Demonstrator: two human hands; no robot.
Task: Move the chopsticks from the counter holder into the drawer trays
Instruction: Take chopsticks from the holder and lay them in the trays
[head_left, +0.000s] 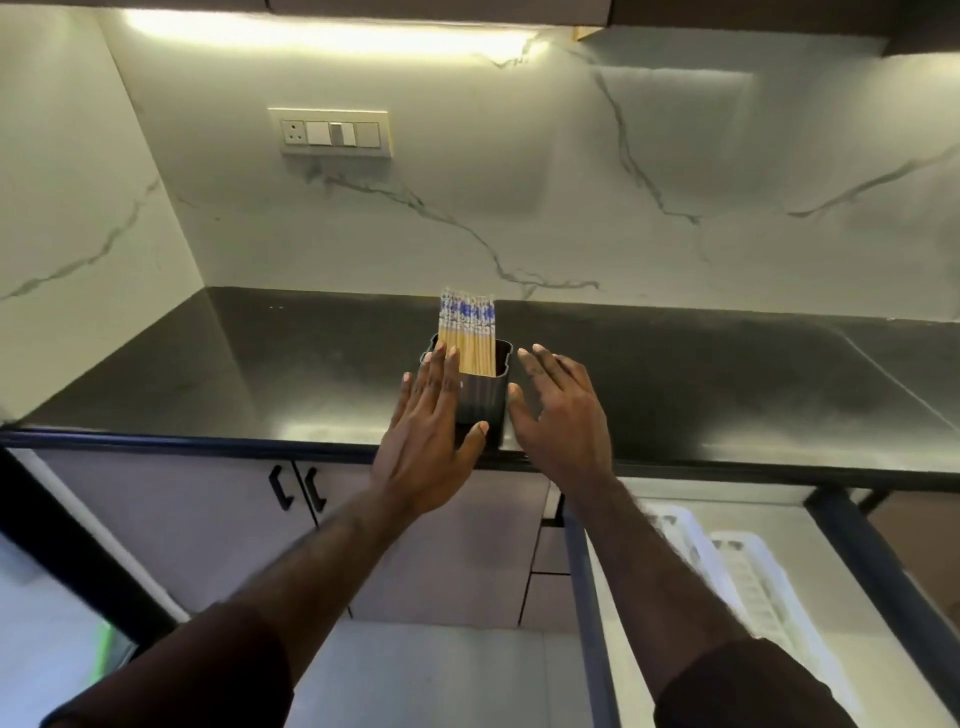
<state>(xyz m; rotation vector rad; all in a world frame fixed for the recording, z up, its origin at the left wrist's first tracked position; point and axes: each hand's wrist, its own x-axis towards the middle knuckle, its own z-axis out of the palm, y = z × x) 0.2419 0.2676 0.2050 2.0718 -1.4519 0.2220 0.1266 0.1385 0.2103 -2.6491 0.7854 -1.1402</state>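
Observation:
A black holder (480, 402) stands near the front edge of the dark counter (260, 384). Several wooden chopsticks (469, 335) with blue-and-white patterned tops stand upright in it. My left hand (431, 431) is spread flat at the holder's left side, fingers straight, thumb in front of the holder. My right hand (561, 410) is spread at its right side, a small gap away. Neither hand grips anything. Below right, an open drawer (587, 597) holds white slotted trays (753, 587).
A switch and socket plate (332, 132) sits on the marble backsplash. Cabinet doors with black handles (296, 486) lie under the counter at left. The drawer's dark frame (872, 561) sticks out at the right.

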